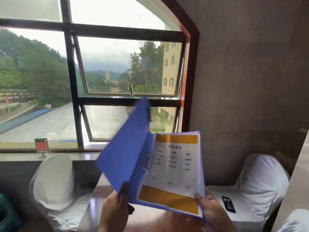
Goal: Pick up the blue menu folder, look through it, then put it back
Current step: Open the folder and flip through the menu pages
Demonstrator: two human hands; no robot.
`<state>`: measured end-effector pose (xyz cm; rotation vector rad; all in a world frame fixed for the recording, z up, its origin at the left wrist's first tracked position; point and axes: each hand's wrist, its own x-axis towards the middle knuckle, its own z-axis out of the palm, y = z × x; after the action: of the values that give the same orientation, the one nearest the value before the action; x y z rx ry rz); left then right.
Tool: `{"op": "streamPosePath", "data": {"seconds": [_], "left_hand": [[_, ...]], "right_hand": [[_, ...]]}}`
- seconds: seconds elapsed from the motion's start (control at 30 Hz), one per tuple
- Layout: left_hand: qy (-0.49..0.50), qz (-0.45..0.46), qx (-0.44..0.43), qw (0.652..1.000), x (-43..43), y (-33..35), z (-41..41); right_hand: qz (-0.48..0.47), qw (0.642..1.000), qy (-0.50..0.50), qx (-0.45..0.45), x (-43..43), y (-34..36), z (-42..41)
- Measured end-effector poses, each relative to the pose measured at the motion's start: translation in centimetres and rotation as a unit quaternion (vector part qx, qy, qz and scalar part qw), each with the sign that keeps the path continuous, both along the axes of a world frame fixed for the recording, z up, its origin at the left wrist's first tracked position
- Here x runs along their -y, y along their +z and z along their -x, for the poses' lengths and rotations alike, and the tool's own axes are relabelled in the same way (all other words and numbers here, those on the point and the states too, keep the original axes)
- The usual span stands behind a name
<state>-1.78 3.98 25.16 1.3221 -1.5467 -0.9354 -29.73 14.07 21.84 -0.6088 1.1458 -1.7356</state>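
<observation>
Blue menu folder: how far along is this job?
Done: the blue plastic menu folder is picked up and open. In hand: left hand lifts the cover, right hand grips the white-and-orange menu page. Left: finish browsing, return it to the brown table.

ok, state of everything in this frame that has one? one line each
folder: open, held up off the table
cover: swung up to the left
menu page: exposed, facing up
left hand: pinches the cover's lower edge
right hand: grips the folder's lower right corner
window sash: tilted open
phone: lying flat on the right seat, screen dark
</observation>
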Motion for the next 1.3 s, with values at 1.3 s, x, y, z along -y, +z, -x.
{"op": "streamPosePath", "data": {"seconds": [1.3], "left_hand": [[0.012,0.133,-0.211,0.968,2.5,3.0,4.5]], "right_hand": [[0.106,0.992,0.045,0.06,1.4,0.9,-1.0]]}}
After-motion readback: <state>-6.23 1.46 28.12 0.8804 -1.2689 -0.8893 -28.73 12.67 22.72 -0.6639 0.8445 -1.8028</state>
